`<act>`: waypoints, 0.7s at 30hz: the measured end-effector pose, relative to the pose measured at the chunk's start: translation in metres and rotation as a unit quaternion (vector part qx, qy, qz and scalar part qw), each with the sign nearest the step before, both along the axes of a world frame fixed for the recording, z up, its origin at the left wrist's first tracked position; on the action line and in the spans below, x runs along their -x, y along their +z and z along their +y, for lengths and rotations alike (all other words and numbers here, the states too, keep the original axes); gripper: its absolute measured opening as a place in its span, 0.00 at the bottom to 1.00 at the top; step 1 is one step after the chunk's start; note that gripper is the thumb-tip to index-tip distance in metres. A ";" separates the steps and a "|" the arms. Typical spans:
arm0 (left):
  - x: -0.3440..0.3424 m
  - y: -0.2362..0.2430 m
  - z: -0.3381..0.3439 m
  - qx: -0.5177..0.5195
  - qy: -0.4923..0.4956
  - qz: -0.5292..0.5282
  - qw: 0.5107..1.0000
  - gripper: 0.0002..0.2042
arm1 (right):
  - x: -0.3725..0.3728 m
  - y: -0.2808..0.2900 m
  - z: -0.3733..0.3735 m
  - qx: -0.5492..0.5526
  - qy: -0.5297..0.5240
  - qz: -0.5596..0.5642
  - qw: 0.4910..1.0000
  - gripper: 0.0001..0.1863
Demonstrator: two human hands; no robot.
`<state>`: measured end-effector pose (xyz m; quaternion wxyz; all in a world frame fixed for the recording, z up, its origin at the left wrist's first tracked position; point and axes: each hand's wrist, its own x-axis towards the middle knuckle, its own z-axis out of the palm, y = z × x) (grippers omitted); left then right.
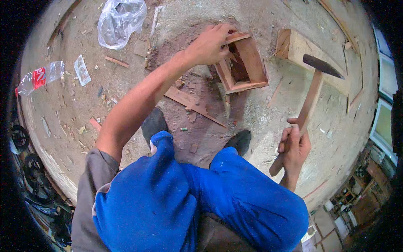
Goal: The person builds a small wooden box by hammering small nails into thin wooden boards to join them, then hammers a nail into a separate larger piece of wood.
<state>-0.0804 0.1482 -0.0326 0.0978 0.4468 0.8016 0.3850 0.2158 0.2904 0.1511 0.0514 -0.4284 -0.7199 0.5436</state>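
Observation:
A small open wooden box (257, 63), reddish-brown with thin walls, rests on the dirt floor ahead of my feet. My left hand (213, 43) is closed over its upper left edge, by a short board (236, 38) at the far side; my fingertips are partly hidden there. My right hand (295, 145) is wrapped round the wooden handle of a hammer (311, 97), off to the right. The hammer's dark metal head is raised at the far end, apart from the box and in front of a thick wooden block (300, 50).
A flat wood strip (194, 106) lies between my feet and the box. To the left are a clear plastic bottle (42, 78), a plastic bag (121, 23) and a small wood stick (117, 61). Wood scraps dot the floor. Framed panels (384, 128) stand at the right edge.

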 end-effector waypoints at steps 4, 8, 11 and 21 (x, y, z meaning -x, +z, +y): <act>0.005 -0.013 0.017 -0.043 -0.037 -0.103 0.993 0.25 | -0.004 -0.025 -0.005 -0.091 0.054 -0.159 0.982 0.16; -0.005 -0.011 0.026 -0.004 -0.029 -0.085 0.996 0.23 | -0.007 -0.044 -0.007 -0.116 0.114 -0.192 0.968 0.19; 0.005 -0.023 0.019 -0.025 -0.047 -0.051 0.997 0.21 | 0.003 -0.034 -0.004 -0.124 0.107 -0.140 0.977 0.17; 0.004 -0.014 0.025 -0.007 -0.083 -0.044 0.996 0.23 | 0.024 -0.069 0.014 -0.255 0.207 -0.140 0.934 0.20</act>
